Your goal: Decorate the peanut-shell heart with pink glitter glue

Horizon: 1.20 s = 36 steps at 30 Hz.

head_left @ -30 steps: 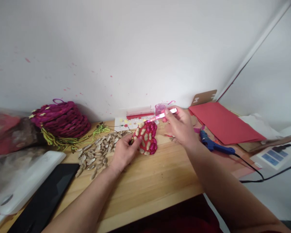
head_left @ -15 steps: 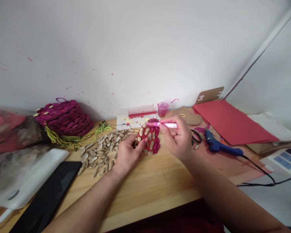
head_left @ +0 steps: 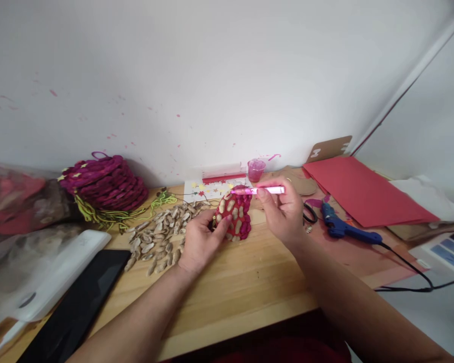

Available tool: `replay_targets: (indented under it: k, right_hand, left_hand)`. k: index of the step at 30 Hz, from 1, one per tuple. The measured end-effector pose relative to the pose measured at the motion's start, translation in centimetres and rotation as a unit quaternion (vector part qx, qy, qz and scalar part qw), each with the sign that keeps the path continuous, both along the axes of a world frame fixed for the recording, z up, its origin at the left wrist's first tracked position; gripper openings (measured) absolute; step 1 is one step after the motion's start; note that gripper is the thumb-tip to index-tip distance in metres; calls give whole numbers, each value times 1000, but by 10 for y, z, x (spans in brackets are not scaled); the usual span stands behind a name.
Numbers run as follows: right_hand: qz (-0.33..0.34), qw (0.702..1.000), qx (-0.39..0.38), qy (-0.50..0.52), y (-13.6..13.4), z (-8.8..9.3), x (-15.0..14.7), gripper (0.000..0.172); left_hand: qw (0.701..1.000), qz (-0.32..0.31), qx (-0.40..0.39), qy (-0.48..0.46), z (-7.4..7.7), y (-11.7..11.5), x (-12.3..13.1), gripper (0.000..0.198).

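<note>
My left hand (head_left: 204, 237) is closed on the near left edge of a red piece (head_left: 229, 218) with peanut shells stuck on it, thumb on its face. Shells along its right side are painted magenta; those on the left are bare tan. My right hand (head_left: 283, 212) pinches a slim paintbrush (head_left: 270, 190) with a white handle and pink-stained front. Its pink tip lies at the upper shells of the piece; whether it touches cannot be told. Loose peanut shells (head_left: 159, 234) lie left of my left hand. A cup (head_left: 256, 170) with pink smears stands behind the piece.
Stacked magenta shell pieces (head_left: 109, 181) with yellow-green cords stand at the back left. A black slab (head_left: 75, 302) and a white device (head_left: 68, 275) lie at the left. At the right are a blue glue gun (head_left: 348, 231), its cable and red sheets (head_left: 363, 191).
My right hand has drawn slightly right with the paintbrush, its tip still by the upper shells. My left hand keeps its hold on the red piece. The view has shifted slightly.
</note>
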State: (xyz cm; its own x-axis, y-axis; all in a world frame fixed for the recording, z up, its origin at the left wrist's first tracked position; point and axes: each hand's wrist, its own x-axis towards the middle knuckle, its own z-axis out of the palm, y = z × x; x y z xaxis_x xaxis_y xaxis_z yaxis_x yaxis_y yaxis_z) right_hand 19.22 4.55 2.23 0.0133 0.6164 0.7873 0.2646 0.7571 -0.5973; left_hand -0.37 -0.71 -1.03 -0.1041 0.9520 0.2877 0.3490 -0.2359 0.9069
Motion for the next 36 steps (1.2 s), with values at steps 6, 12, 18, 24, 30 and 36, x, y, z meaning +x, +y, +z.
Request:
replay_targets:
  k: [6,12,18,24,30,36]
  right_hand:
    - [6,997,45,-55,-6,2,-2,6]
    - [-6,997,49,-60,-6,3,2,5]
    - [27,995,67,-73,-12,8,0,7]
    - [-10,984,141,-111,-20,15,-4,13]
    - [-20,977,165,-131,-26,20,-4,15]
    - [-15,974,174,-142,-29,22,-5,15]
  left_hand:
    - [999,7,38,30,1,1,0,27]
    - [999,1,22,33,1,1,1,24]
    - [999,-16,23,23,1,-1,3,27]
    - [997,-7,68,44,6,-6,3,24]
    - [991,-14,114,68,10,-9,5,19]
    - [991,-17,112,74,12,-9,7,21]
